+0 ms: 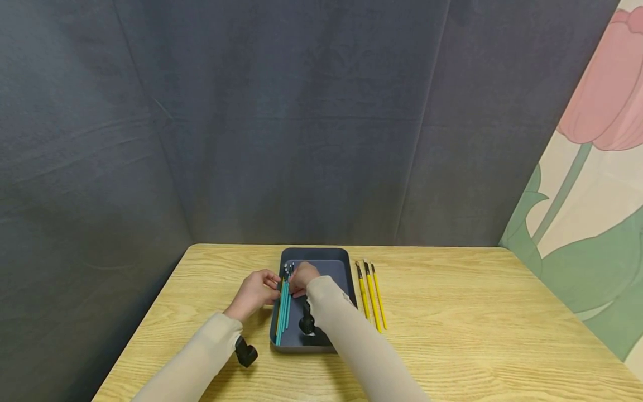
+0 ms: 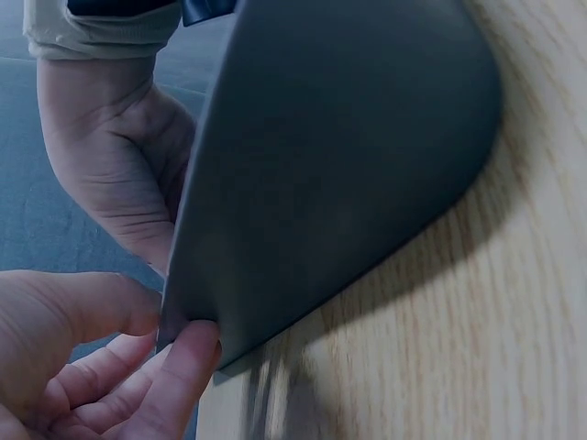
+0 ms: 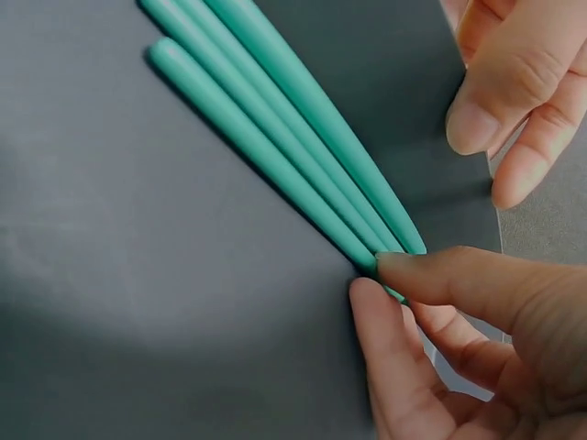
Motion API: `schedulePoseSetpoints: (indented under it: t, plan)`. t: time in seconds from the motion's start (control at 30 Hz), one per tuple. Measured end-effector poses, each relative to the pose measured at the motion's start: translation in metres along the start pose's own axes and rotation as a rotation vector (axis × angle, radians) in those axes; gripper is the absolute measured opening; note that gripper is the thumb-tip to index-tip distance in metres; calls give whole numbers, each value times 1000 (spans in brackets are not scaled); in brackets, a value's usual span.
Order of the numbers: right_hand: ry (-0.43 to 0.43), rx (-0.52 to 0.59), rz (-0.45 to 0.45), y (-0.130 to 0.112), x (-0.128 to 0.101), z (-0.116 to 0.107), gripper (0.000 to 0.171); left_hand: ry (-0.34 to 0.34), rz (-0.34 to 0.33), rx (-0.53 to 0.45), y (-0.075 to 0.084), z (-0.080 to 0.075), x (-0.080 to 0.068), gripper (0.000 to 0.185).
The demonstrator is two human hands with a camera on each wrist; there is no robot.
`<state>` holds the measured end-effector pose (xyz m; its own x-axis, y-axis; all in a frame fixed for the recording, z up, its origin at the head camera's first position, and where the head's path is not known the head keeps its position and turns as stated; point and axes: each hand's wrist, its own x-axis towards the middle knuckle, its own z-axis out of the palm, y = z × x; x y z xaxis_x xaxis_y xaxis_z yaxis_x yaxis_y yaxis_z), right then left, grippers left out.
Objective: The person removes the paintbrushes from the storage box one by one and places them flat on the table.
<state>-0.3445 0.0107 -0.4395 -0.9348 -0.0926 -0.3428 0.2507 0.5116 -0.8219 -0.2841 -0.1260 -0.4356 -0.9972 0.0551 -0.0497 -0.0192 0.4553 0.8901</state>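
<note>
Three slim, glossy teal paintbrushes (image 3: 266,154), likely light, stiff and slippery, best held mid-handle, lie at left in a dark-grey rectangular tray (image 1: 334,273); right hand (image 1: 303,277) pinches one, left hand (image 1: 257,293) the tray's edge.

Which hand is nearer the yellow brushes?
Right. The right hand is at the teal brushes in the tray, left of the yellow brushes; the left hand is farther off, at the tray's left rim.
</note>
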Motion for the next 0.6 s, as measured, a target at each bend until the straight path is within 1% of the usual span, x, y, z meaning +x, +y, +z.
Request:
schedulePoseSetpoints:
  t: [0.1,0.47,0.6]
  plan:
    - [9,-21,4,-1,-1,0,20,2,1,-3,0,0,0,30]
    - [47,-159,15,-6,-5,1,16,8,6,2,0,0,0,30]
    - [60,-185,16,-7,-6,1,16,4,6,2,0,0,0,30]
